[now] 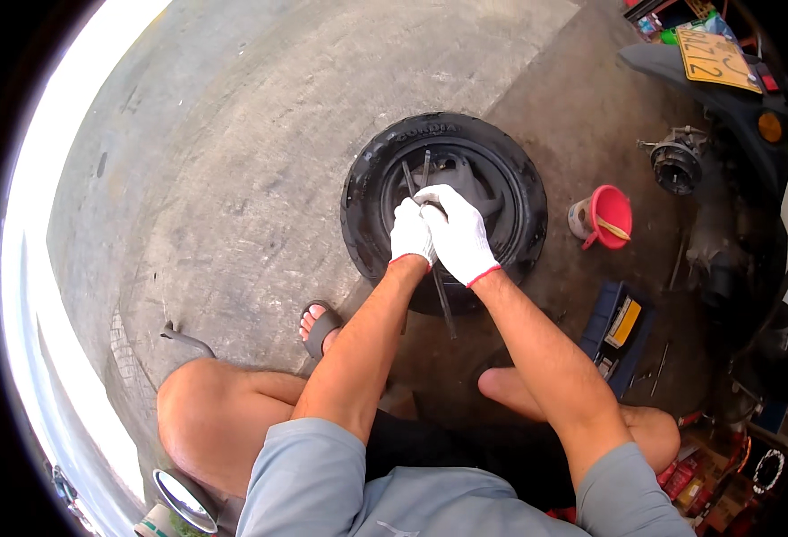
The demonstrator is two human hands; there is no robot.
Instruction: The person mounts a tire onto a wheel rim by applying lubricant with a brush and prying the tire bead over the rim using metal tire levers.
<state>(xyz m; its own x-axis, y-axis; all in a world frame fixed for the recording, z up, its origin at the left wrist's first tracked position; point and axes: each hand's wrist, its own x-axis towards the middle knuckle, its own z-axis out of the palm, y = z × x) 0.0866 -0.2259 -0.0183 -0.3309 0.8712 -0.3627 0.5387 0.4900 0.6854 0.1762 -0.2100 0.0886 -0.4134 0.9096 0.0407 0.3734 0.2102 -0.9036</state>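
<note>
Between my knees a black tire point(524, 179) lies flat on the floor, mounted on a dark spoked wheel rim point(494, 190). Both hands wear white knitted gloves with red cuffs and meet above the near half of the wheel. My left hand point(411, 234) is closed around a dark metal tire lever point(444, 309), which slants across the tire. Pressed up beside it, my right hand point(457, 234) is closed too, by a second tire lever point(426, 165) that sticks up past the fingers. The gloves hide the levers' middles and the exact grip.
Right of the tire stand a red container point(611, 215) with a yellowish brush and a blue toolbox point(616, 333). A scooter point(761, 134) and a round mechanical part point(677, 166) flank the right side. A bent metal piece point(186, 338) lies left; a mirror point(184, 499) is at lower left.
</note>
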